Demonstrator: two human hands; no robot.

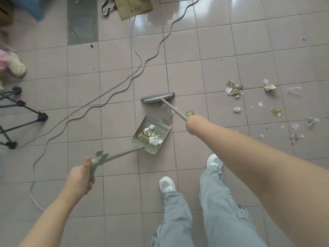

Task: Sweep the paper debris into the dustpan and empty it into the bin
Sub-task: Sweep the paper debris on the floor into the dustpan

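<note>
A pale green dustpan [161, 128] rests on the pink tiled floor in the middle, with white and gold paper scraps [152, 136] inside. My left hand [81, 179] is shut on its long handle at the lower left. My right hand [193, 124] grips the broom's stick, and the broom head [157, 97] sits on the floor just beyond the pan. A few scraps [167, 119] lie between the broom head and the pan's mouth. More paper debris [234, 90] is scattered over the tiles to the right, some [294, 126] far right.
Two grey cables [137, 68] snake across the floor from the top to the lower left. A black folding stand [21, 111] is at the left, a brown paper bag [133, 7] at the top, a light clog [17, 65] at far left. My feet in white shoes [166, 185] stand below the pan.
</note>
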